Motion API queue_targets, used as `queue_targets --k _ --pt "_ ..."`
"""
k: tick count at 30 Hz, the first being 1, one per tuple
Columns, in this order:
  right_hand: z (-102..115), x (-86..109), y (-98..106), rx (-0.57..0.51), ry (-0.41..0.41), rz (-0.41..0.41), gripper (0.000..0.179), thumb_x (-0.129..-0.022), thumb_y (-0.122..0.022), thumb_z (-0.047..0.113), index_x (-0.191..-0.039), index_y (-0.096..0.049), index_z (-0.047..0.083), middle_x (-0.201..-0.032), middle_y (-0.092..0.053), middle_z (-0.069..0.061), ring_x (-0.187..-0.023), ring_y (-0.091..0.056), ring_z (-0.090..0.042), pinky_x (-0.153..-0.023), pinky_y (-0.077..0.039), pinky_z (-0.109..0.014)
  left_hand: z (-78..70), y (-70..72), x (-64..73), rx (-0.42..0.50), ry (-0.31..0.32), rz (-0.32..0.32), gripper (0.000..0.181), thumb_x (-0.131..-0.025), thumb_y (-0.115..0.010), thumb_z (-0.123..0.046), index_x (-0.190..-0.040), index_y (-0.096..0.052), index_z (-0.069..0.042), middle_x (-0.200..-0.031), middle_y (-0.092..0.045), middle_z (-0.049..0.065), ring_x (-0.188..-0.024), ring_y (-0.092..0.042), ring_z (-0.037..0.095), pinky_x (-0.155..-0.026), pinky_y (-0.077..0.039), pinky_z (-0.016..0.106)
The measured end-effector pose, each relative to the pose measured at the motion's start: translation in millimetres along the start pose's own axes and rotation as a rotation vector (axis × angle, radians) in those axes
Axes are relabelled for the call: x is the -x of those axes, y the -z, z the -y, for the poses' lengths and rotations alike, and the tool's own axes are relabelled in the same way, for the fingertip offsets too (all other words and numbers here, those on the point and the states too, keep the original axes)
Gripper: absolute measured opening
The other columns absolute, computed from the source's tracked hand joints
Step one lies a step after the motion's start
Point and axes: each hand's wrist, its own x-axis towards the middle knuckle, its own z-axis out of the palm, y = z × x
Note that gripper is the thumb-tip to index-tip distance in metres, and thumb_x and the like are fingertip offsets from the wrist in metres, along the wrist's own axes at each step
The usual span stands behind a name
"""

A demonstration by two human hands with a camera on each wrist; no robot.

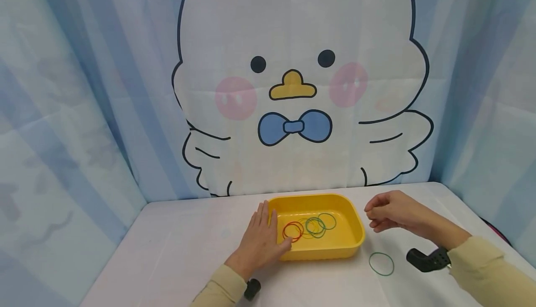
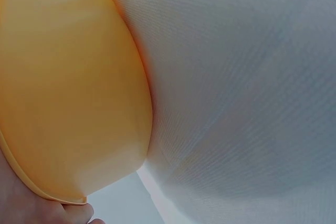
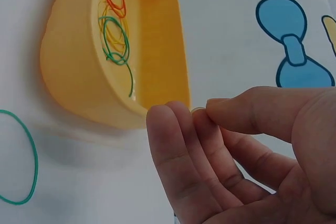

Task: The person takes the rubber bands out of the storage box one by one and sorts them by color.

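A yellow tray (image 1: 322, 254) stands on the table with several thin rubber bands inside: red bands (image 1: 293, 231) on the left, yellow bands (image 1: 307, 228) among them and green bands (image 1: 316, 227) toward the right. My left hand (image 1: 261, 237) rests along the tray's left rim, fingers straight and thumb over its front corner; the left wrist view shows its fingertips (image 2: 79, 212) at the rim. To the right of the tray, my right hand (image 1: 395, 211) hovers with loosely bent fingers, thumb near the index fingertip, and no band shows between them. A single green rubber band (image 1: 392, 264) lies below it.
The table (image 1: 176, 251) has a white cover. Behind it hangs a curtain (image 1: 293, 167) with a cartoon bird, and more curtains hang at both sides. A dark cord (image 1: 496, 231) runs past the table's right edge.
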Motion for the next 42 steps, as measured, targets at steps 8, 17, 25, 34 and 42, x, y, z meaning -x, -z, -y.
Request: queue_targets --k 8,17,25,34,42 --pt "12.7 -7.5 -10.4 0.012 0.023 0.005 0.03 -0.094 -0.063 0.012 -0.116 -0.057 -0.007 -0.096 -0.066 -0.016 -0.077 -0.068 -0.021 -0.077 -0.062 -0.033 -1.9 -0.4 -0.7 -0.003 0.002 -0.003 0.086 -0.092 -0.043 -0.058 -0.154 -0.029 -0.002 -0.166 -0.009 0.02 -0.154 -0.012 0.035 -0.125 -0.018 0.049" --pt "19.9 -15.9 -22.2 0.014 0.051 0.009 0.028 -0.093 -0.065 0.01 -0.114 -0.059 -0.007 -0.096 -0.067 -0.018 -0.074 -0.068 -0.02 -0.074 -0.062 -0.033 -4.3 0.6 -1.3 -0.01 0.0 0.003 0.086 -0.092 -0.043 -0.058 -0.155 -0.028 -0.002 -0.166 -0.008 0.019 -0.154 -0.012 0.035 -0.125 -0.018 0.048" --pt "23.5 -21.0 -32.9 0.03 0.043 -0.003 0.026 -0.092 -0.066 0.009 -0.112 -0.06 -0.006 -0.096 -0.067 -0.018 -0.072 -0.068 -0.019 -0.072 -0.062 -0.031 -4.3 1.5 -1.7 -0.016 0.008 0.013 0.088 -0.091 -0.042 -0.058 -0.155 -0.025 -0.001 -0.166 -0.009 0.019 -0.154 -0.013 0.035 -0.125 -0.017 0.05" --pt "29.0 -26.5 -44.1 0.03 0.04 0.006 0.023 -0.092 -0.066 0.009 -0.109 -0.062 -0.005 -0.097 -0.067 -0.019 -0.072 -0.068 -0.02 -0.071 -0.062 -0.031 0.5 6.1 0.3 0.022 0.018 0.013 0.09 -0.092 -0.045 -0.06 -0.157 -0.02 -0.002 -0.167 -0.009 0.018 -0.155 -0.012 0.034 -0.123 -0.018 0.057" --pt "30.8 -31.7 -52.2 0.051 0.046 -0.006 0.025 -0.092 -0.066 0.01 -0.11 -0.061 -0.006 -0.095 -0.068 -0.019 -0.071 -0.068 -0.018 -0.069 -0.062 -0.03 3.4 10.0 3.4 0.032 0.008 0.013 0.091 -0.094 -0.043 -0.062 -0.157 -0.02 0.0 -0.166 -0.009 0.019 -0.155 -0.013 0.033 -0.124 -0.018 0.055"
